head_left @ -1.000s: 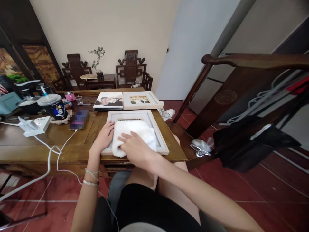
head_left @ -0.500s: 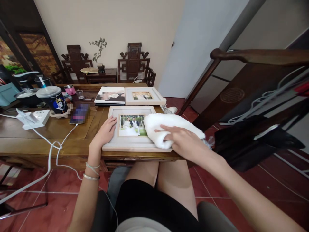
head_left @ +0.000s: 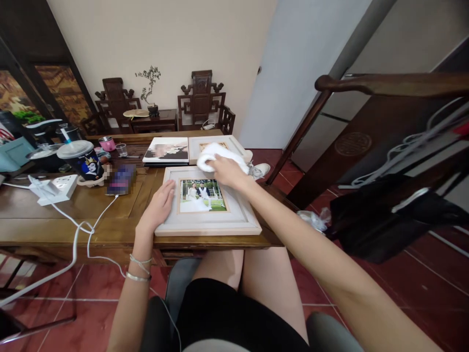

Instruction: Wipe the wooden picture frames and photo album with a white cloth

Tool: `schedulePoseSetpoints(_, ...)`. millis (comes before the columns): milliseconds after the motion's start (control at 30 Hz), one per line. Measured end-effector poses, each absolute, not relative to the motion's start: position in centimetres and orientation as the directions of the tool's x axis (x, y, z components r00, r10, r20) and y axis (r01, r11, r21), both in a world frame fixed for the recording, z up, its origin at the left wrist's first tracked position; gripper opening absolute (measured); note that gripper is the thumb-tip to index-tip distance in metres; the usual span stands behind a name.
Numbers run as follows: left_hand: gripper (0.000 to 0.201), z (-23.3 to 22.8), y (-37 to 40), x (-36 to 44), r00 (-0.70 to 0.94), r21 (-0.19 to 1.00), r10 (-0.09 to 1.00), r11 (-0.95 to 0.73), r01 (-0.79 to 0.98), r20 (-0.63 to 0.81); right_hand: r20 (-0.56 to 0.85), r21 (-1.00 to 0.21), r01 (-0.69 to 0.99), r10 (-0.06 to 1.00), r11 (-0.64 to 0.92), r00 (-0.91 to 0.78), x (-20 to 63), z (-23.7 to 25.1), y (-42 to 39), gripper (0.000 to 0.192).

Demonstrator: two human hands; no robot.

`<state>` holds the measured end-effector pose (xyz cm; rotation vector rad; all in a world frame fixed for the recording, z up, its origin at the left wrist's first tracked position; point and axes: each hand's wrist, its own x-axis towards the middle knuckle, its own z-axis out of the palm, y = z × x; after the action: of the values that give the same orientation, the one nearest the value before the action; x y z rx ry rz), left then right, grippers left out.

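Observation:
A white picture frame point(head_left: 238, 222) with a wedding photo of two people lies flat near the table's front edge. My left hand point(head_left: 159, 205) rests on its left side, fingers stretched out along the border. In my right hand point(head_left: 227, 170) is a folded white towel point(head_left: 216, 152), at the far right part of the frame. The towel partly covers a second picture frame point(head_left: 237, 143) behind the first. Left of that one lies a photo album or panel point(head_left: 166, 149) with a dark and white picture.
On the wooden table point(head_left: 110, 222) at left are a phone point(head_left: 120, 180) on a charging cable, a lidded drink cup point(head_left: 82, 159), a white power strip point(head_left: 58, 189), a pink mug point(head_left: 107, 143) and a small clear cup point(head_left: 122, 149). A wooden chair point(head_left: 308, 142) stands at right.
My right hand has moved the towel away from me and to the left, from the near right of the frame to its far edge. My left hand stays on the frame's left side.

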<state>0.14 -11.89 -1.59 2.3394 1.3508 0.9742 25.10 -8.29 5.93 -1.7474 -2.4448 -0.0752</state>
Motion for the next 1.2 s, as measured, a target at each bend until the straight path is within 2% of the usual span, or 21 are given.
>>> schedulePoseSetpoints(167, 0.057, -0.7, -12.4, 0.5, 0.285, 0.52, 0.811, -0.556, 0.648, 0.511, 0.047, 0.014, 0.84, 0.839, 0.543, -0.543, 18.7, 4.5, -8.0, 0.06)
schedulePoseSetpoints(300, 0.061, -0.7, -12.4, 0.7, 0.261, 0.557, 0.828, -0.535, 0.635, 0.497, 0.032, 0.069, 0.791, 0.791, 0.608, -0.611, 16.2, 3.7, -10.4, 0.049)
schedulePoseSetpoints(467, 0.062, -0.9, -12.4, 0.9, 0.252, 0.59, 0.827, -0.541, 0.6, 0.503, -0.038, 0.102, 0.711, 0.717, 0.695, -0.696, 17.2, 4.9, -15.0, 0.042)
schedulePoseSetpoints(533, 0.063, -0.9, -12.5, 0.9, 0.231, 0.61, 0.835, -0.529, 0.59, 0.5, -0.092, 0.086, 0.67, 0.676, 0.737, -0.731, 18.0, 5.8, -16.8, 0.042)
schedulePoseSetpoints(633, 0.065, -0.9, -12.7, 0.9, 0.208, 0.633, 0.84, -0.52, 0.574, 0.501, -0.13, -0.003, 0.63, 0.625, 0.776, -0.77, 18.8, 6.5, -18.4, 0.042)
schedulePoseSetpoints(700, 0.068, -0.9, -12.7, 0.9, 0.204, 0.639, 0.842, -0.517, 0.57, 0.499, -0.105, -0.029, 0.644, 0.638, 0.765, -0.763, 18.9, 6.3, -18.1, 0.042)
schedulePoseSetpoints(867, 0.07, -1.0, -12.6, 0.7, 0.222, 0.638, 0.856, -0.5, 0.586, 0.467, 0.048, 0.046, 0.743, 0.742, 0.667, -0.669, 17.2, 4.7, -14.2, 0.052)
schedulePoseSetpoints(1000, 0.069, -1.1, -12.5, 0.8, 0.209, 0.625, 0.867, -0.476, 0.619, 0.453, 0.127, 0.075, 0.739, 0.728, 0.67, -0.673, 16.0, 4.3, -13.1, 0.046)
schedulePoseSetpoints(1200, 0.07, -0.8, -12.6, 0.7, 0.279, 0.602, 0.857, -0.506, 0.618, 0.434, -0.036, 0.11, 0.686, 0.693, 0.719, -0.72, 16.7, 5.3, -17.1, 0.039)
